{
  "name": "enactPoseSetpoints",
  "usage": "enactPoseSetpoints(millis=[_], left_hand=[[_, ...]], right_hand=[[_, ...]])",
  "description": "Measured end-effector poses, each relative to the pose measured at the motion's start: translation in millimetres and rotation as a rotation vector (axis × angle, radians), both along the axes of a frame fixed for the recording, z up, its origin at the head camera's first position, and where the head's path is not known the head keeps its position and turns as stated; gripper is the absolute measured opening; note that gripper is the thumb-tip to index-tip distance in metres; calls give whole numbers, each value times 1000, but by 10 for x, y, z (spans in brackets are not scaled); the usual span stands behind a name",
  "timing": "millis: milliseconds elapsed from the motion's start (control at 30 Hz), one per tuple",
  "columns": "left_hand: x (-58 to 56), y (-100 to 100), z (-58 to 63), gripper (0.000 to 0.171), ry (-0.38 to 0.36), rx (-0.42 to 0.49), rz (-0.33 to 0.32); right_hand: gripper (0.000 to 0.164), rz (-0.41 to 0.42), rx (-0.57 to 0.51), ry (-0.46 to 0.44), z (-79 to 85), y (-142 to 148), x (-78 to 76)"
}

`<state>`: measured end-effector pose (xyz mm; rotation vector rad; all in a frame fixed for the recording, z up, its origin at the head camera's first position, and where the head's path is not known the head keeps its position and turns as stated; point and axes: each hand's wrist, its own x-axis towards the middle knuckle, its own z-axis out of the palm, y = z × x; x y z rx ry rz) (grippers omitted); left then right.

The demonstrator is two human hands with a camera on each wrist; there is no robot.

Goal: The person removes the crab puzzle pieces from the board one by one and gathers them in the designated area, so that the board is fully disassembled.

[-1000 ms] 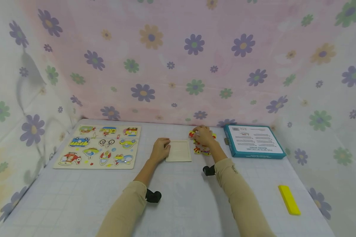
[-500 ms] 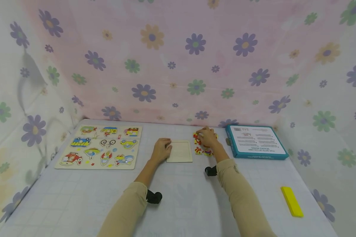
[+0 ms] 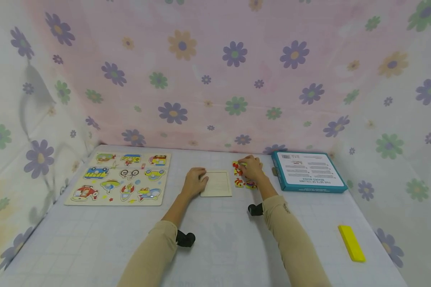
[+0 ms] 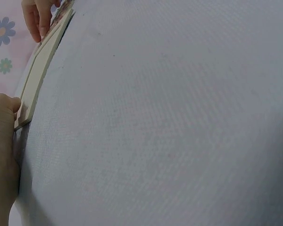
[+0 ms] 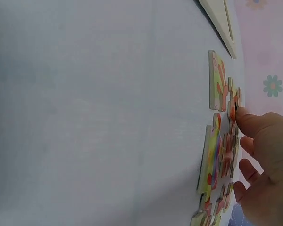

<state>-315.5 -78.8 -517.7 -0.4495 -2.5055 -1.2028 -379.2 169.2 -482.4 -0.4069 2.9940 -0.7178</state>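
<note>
A shallow pale wooden puzzle tray (image 3: 216, 184) lies on the table in front of me. My left hand (image 3: 194, 181) grips its left edge, the thumb lying on the rim in the left wrist view. To the right of the tray, several red and yellow jigsaw puzzle pieces (image 3: 238, 182) lie close together. My right hand (image 3: 252, 168) is over the far part of this group, thumb and forefinger pinching a puzzle piece at its far left corner. In the right wrist view the thumb meets that piece, the other fingers are loosely bent, and more pieces (image 5: 210, 160) lie nearer the camera.
A wooden vehicle puzzle board (image 3: 118, 178) lies at the left. A teal box (image 3: 310, 171) with a white printed label is just right of the pieces. Nearer the right edge lies a yellow block (image 3: 351, 243). Flowered cloth walls (image 3: 215, 79) close off the back and sides.
My right hand has moved slightly right and nearer, and the red piece at its fingertips now sits closer in line with the others. My left hand stays at the tray.
</note>
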Motion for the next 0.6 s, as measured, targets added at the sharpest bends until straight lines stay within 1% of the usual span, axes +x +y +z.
enactPoseSetpoints(millis=[200, 300, 400, 467, 600], left_hand=[[3, 19, -2, 28, 1, 1, -11], [8, 22, -11, 28, 9, 8, -17], [13, 15, -24, 28, 11, 19, -23], [13, 5, -33, 29, 4, 30, -25], [0, -32, -36, 36, -47, 88, -14]], right_hand=[[30, -43, 56, 5, 43, -22, 10], [30, -60, 54, 12, 33, -28, 19], [34, -71, 21, 38, 2, -29, 53], [37, -80, -26, 54, -15, -25, 96], [42, -75, -104, 84, -18, -5, 212]])
